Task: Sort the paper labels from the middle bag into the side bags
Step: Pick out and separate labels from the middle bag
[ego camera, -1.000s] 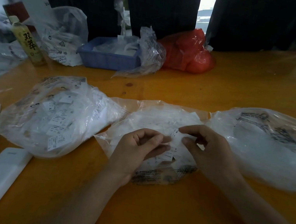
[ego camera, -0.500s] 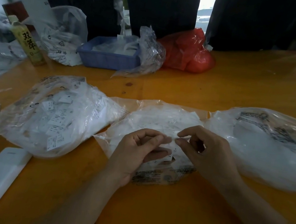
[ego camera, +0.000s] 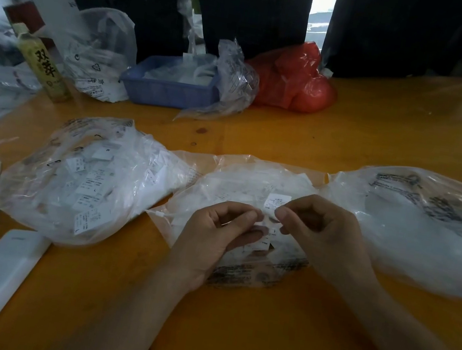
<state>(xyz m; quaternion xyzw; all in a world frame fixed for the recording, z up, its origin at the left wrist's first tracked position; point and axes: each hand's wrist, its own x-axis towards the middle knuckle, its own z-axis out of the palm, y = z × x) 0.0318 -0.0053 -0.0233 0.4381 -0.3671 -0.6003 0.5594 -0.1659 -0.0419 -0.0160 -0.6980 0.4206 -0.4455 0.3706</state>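
Orange table (ego camera: 352,127), middle bag (ego camera: 239,188) clear and crumpled, my right hand (ego camera: 326,235) pinching small white printed label (ego camera: 277,201), left hand (ego camera: 214,232) fingers curled on labels (blurry).

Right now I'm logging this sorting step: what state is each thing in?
middle bag: lying open, labels inside
paper label: pinched by right hand
left hand: fingers curled over the middle bag; whether it pinches a label is unclear
left bag: lying, holds labels
right bag: lying, contents unclear
bottle: upright, capped
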